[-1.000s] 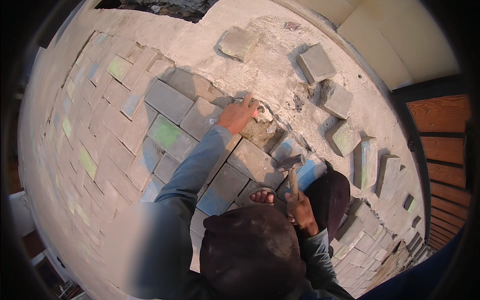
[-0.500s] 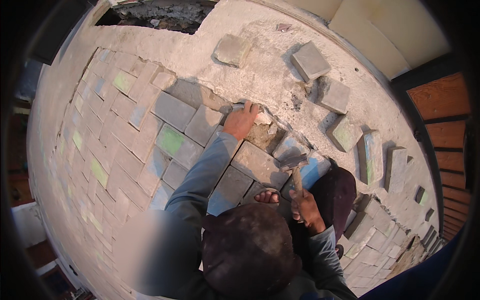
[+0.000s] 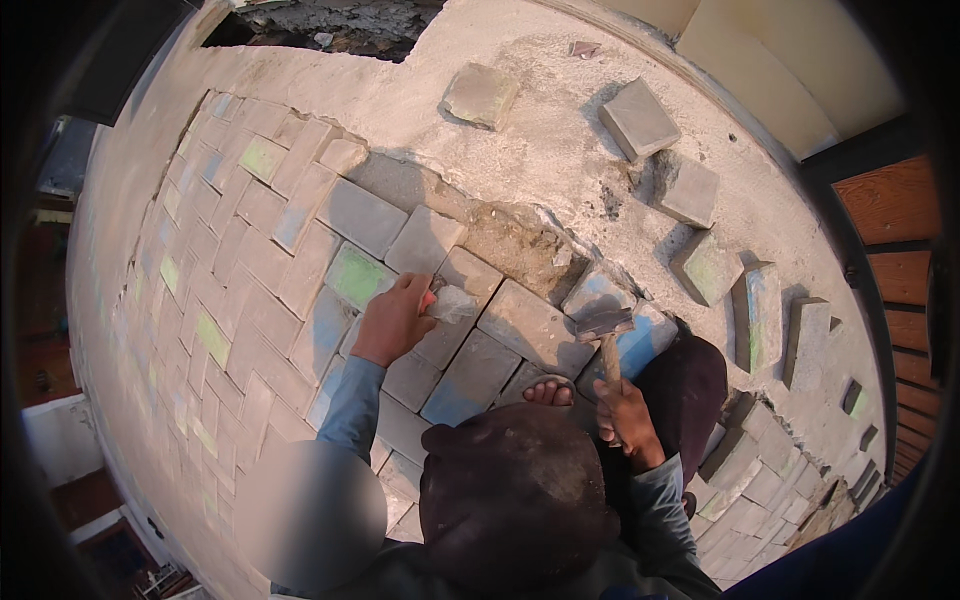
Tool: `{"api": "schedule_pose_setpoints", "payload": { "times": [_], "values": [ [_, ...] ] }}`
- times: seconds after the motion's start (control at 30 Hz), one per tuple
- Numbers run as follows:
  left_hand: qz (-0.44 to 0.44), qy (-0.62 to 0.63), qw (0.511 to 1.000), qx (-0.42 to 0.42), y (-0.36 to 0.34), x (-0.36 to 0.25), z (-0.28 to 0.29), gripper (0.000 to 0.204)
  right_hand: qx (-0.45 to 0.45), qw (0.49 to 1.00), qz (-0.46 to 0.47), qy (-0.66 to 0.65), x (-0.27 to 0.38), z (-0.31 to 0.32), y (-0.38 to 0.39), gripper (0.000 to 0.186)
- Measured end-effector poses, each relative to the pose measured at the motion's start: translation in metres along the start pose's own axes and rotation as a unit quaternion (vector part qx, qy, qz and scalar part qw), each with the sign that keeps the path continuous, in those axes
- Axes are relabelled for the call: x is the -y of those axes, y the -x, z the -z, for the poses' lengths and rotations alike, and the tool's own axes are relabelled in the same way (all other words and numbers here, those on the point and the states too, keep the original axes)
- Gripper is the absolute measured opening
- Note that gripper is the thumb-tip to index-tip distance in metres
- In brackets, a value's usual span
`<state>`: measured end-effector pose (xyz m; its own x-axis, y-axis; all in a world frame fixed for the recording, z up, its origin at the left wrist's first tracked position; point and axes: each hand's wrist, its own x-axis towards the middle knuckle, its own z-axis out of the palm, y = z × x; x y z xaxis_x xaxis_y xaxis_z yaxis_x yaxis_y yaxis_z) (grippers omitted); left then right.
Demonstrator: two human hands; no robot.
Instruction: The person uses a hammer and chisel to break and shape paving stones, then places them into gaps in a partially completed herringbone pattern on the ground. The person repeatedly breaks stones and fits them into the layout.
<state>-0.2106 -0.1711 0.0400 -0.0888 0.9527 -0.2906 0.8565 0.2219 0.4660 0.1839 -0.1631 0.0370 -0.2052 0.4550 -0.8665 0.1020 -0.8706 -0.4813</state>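
My left hand is closed on a pale, irregular piece with something red at its near end; I cannot tell exactly what it is. It hovers over grey pavers beside a green-stained one. My right hand grips the wooden handle of a hammer, its head over pavers near a blue-stained block. A sandy gap lies in the paver row along a broken concrete edge.
Several loose blocks lie on the concrete strip to the right. An open pit is at the top. A slatted wooden gate stands at the right. My bare toes and dark-clothed knees are low in view.
My left hand has moved down and left from the sandy gap, carrying the pale piece out of it and over the pavers. The hammer stays upright in my right hand.
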Motion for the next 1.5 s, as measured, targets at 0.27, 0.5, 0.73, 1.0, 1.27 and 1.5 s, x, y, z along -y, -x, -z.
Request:
{"api": "schedule_pose_setpoints", "payload": {
  "times": [0.27,0.5,0.73,1.0,1.27,1.5],
  "values": [
    [0.015,0.001,0.995,0.094,0.01,0.014,-0.012,0.055,0.004,1.0,-0.002,0.014,-0.003,-0.001,-0.003,0.026],
    [-0.084,0.146,0.979,0.112,-0.058,-0.015,0.049,0.041,0.016,0.999,0.028,0.045,0.0,-0.002,-0.001,0.024],
    [-0.071,0.271,0.951,-0.132,-0.131,-0.018,0.055,0.035,0.02,0.999,0.028,0.018,-0.002,-0.004,0.0,0.024],
    [-0.092,0.346,0.915,-0.188,-0.178,-0.019,0.01,0.027,0.027,0.986,0.137,0.087,0.015,-0.025,0.022,0.03],
    [-0.098,0.288,0.942,-0.143,-0.176,-0.025,0.025,0.028,0.051,0.911,0.381,0.148,0.101,-0.075,0.019,0.027],
    [-0.094,0.291,0.942,-0.138,-0.193,-0.017,0.026,0.021,0.022,0.757,0.65,0.06,0.217,-0.156,0.065,0.035]
  ]
}}
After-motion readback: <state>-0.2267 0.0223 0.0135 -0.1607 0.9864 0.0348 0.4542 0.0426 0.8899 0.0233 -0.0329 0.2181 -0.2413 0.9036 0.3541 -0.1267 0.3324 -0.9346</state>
